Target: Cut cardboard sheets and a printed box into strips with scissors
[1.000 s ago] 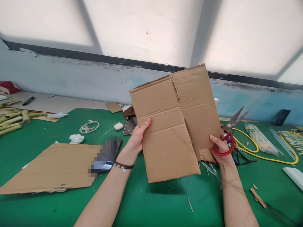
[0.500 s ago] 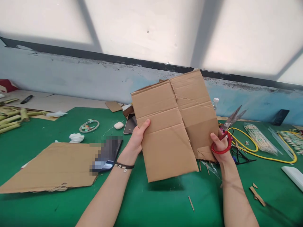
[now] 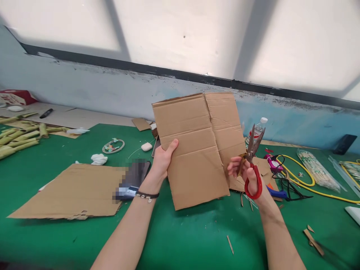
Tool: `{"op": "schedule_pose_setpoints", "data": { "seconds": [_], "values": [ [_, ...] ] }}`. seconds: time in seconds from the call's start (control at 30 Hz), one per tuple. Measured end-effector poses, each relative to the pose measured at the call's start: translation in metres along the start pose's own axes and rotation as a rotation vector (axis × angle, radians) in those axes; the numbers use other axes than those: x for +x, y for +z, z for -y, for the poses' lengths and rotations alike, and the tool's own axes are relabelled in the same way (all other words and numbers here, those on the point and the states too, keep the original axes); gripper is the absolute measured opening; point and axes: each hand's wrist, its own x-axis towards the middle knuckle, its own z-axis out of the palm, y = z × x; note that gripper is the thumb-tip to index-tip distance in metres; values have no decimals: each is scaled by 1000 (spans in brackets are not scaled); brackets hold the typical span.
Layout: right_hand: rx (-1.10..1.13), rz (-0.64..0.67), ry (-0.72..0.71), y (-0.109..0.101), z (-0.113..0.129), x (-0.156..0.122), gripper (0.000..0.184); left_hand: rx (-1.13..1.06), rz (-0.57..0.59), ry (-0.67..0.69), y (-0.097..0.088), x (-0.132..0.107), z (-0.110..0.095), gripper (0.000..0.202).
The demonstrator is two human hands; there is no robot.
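My left hand [image 3: 162, 159] grips the left edge of a creased brown cardboard sheet [image 3: 194, 150], holding it up above the green table [image 3: 180, 232]. My right hand [image 3: 247, 176] is closed around the red handles of a pair of scissors [image 3: 251, 161], whose blades point up beside the sheet's right edge. The blades look slightly apart and sit just off the cardboard.
A large flat cardboard piece [image 3: 73, 191] lies at the left with a dark phone [image 3: 132, 178] beside it. Bamboo sticks [image 3: 19, 137], a white earbud case [image 3: 146, 146], a water bottle [image 3: 257, 129], yellow cable [image 3: 306, 180], skewer packs [image 3: 317, 170] and cardboard scraps [image 3: 313, 240] lie around.
My right hand let go of the sheet's right edge and swung the scissors upright, moving left toward the cardboard. The sheet dropped slightly and turned more edge-on on its right side.
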Motion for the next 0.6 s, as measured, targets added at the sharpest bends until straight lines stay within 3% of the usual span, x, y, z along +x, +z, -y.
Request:
{"op": "schedule_pose_setpoints", "data": {
  "seconds": [0.1,0.3,0.43,0.6],
  "values": [
    [-1,56,9,11,-2,-1,67,-2,46,-41,0,-2,0,56],
    [-47,80,91,10,-5,-3,69,1,119,-198,-1,-5,-2,53],
    [-38,105,52,15,-7,-4,68,27,161,-285,-3,-5,-3,50],
    [-25,124,58,20,-12,-6,79,8,136,-377,-1,-6,3,47]
  ]
}}
